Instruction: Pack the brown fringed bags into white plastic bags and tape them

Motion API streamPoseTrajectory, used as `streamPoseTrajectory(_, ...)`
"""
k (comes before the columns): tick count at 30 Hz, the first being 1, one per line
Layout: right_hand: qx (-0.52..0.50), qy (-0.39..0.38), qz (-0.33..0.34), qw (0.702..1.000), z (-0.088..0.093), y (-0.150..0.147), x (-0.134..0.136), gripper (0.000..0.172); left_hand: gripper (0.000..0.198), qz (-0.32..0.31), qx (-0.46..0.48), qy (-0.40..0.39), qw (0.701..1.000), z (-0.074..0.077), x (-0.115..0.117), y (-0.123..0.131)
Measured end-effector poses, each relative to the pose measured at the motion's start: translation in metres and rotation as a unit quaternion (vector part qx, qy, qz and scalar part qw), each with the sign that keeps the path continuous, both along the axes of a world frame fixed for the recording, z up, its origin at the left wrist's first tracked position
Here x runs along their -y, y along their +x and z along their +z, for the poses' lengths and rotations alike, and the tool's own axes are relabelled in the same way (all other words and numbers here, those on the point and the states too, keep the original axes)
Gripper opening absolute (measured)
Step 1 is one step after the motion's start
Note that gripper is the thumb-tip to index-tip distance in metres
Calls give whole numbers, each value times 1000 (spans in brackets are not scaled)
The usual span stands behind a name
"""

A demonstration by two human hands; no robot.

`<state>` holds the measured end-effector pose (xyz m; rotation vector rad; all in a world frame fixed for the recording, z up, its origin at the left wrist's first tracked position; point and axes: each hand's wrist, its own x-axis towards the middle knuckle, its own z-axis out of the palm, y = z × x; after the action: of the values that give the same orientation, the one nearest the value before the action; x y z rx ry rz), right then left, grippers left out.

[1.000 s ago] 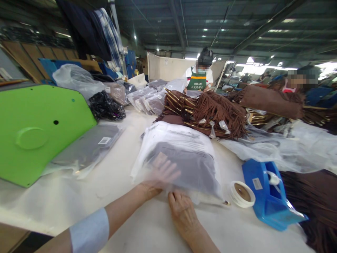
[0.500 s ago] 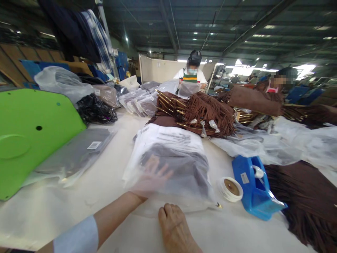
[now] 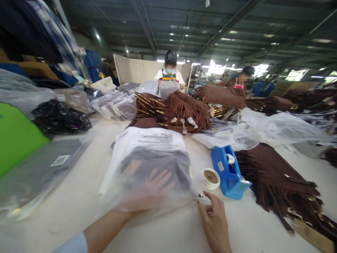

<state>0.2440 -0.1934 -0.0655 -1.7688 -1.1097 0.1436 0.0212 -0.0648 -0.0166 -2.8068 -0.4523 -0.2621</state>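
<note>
Frosted plastic forms the bag [image 3: 150,165] lying on the counter [image 3: 168,239] before the person, a dark piece [image 3: 164,158] showing within. That piece seems mostly inside, while the near edge lies loose, apparently not yet closed. Beneath the film, the left hand [image 3: 155,184] spreads its fingers; the right hand [image 3: 214,218] is open, thumb and forefinger parted beside a gold bit [image 3: 200,195] at the bag's corner. A tape roll [image 3: 210,178] and blue dispenser [image 3: 228,174] crowd the right, a brown fringed pile [image 3: 181,110] blocks the far side, and a barcoded package [image 3: 52,168] lies left.
</note>
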Motion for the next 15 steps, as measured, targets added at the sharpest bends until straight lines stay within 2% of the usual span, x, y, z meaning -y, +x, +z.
streamPoseTrajectory(4, -68, -9, 78, 995, 5, -1, -11, 27, 43, -65, -16, -62, 996, 1, -3, 9)
streamPoseTrajectory(6, -66, -6, 80, 995, 7, -4, -13, 29, 47, -64, -7, -90, 994, 1, 2, 17)
streamPoseTrajectory(8, -21, -2, 69, 997, 9, -9, -15, 31, 52, -45, 28, -107, 993, -2, 8, 32)
streamPoseTrajectory(11, 61, -4, 52, 997, 11, -14, -20, 23, 55, -29, 100, -99, 990, -17, 13, 61)
streamPoseTrajectory(13, 76, -5, 47, 996, 11, -13, -22, 19, 37, -22, 183, -49, 982, -33, 9, 79)
streamPoseTrajectory(15, 82, -5, 37, 996, 9, -9, -23, 23, 17, -19, 260, 5, 965, -49, 0, 92)
